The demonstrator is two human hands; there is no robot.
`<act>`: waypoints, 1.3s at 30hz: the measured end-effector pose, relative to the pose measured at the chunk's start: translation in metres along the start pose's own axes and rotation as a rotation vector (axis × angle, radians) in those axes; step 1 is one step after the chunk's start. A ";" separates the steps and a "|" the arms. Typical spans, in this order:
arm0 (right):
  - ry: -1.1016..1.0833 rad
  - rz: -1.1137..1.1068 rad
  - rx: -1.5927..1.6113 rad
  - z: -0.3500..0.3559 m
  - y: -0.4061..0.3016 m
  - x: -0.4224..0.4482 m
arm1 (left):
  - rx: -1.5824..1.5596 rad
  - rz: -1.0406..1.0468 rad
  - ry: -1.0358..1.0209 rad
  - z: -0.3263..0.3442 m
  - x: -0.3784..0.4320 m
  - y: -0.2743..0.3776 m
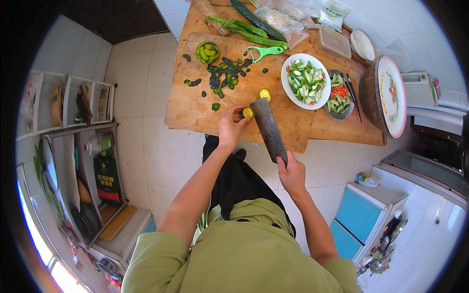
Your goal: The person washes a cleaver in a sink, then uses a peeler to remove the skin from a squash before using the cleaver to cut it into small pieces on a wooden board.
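My left hand (231, 127) pinches a small green-rimmed, yellow-faced piece of squash (247, 112) at the front of the wooden cutting board (198, 117). In my right hand (294, 174) is a cleaver (269, 128) with a dark, mottled blade; its handle is hidden in the grip. The blade's far end is close beside the squash piece. Just beyond that end a second cut squash piece (265, 95) lies on the board. Dark green peelings (223, 75) are scattered farther back, near a partly peeled round squash (207, 52) and a green peeler (267, 52).
Right of the board are a white bowl of sliced green vegetable (307, 82), a smaller bowl (343, 114) with green and orange pieces and black chopsticks (352, 91), and a large enamel basin (394, 97). Green peppers (249, 31) and a cucumber (256, 20) lie behind.
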State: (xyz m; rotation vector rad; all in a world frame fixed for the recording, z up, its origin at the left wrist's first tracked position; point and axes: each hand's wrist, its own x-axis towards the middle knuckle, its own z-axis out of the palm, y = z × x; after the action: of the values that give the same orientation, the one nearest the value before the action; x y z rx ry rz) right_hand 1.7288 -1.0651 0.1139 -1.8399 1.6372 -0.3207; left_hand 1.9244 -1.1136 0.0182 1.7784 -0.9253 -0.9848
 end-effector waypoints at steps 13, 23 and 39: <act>-0.070 -0.043 -0.104 -0.010 -0.020 0.000 | 0.005 -0.033 -0.026 -0.003 0.002 -0.003; -0.140 -0.068 -0.203 -0.011 -0.029 0.010 | 0.083 -0.009 -0.028 -0.006 0.007 0.003; -0.091 -0.053 -0.124 0.012 -0.018 0.007 | 0.058 0.070 -0.033 -0.023 0.000 -0.013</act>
State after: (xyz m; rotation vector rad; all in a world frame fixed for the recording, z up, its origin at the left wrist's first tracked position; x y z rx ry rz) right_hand 1.7520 -1.0678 0.1140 -1.9624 1.5796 -0.1586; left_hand 1.9476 -1.1017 0.0129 1.7700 -1.0391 -0.9539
